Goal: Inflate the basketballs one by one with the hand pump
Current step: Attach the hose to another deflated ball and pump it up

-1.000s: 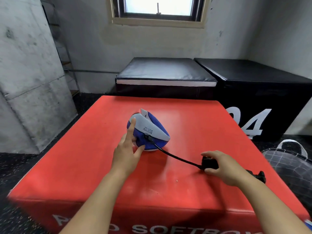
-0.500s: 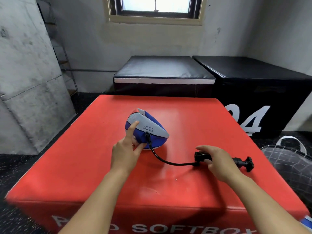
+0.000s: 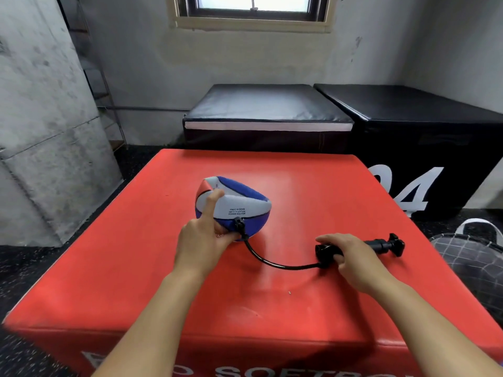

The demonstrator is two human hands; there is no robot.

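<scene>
A deflated blue, grey and red ball (image 3: 239,205) lies on the red soft box (image 3: 299,191). My left hand (image 3: 204,238) holds the ball's near side, with the forefinger stretched over its top and the thumb by the needle fitting (image 3: 239,223). A black hose (image 3: 272,261) curves from that fitting to a black hand pump (image 3: 381,244) lying on the box. My right hand (image 3: 351,257) grips the pump's barrel near the hose end; the pump's T-handle (image 3: 396,244) sticks out to the right.
Two black padded boxes (image 3: 272,110) stand behind the red box, the right one marked with white digits. A mesh bag (image 3: 473,257) sits on the floor at right. A concrete wall (image 3: 40,131) and a metal rack are at left.
My right hand has closed round the pump's barrel and brought it left toward the ball, so the hose now bends in a loop. My left hand has stayed on the ball.
</scene>
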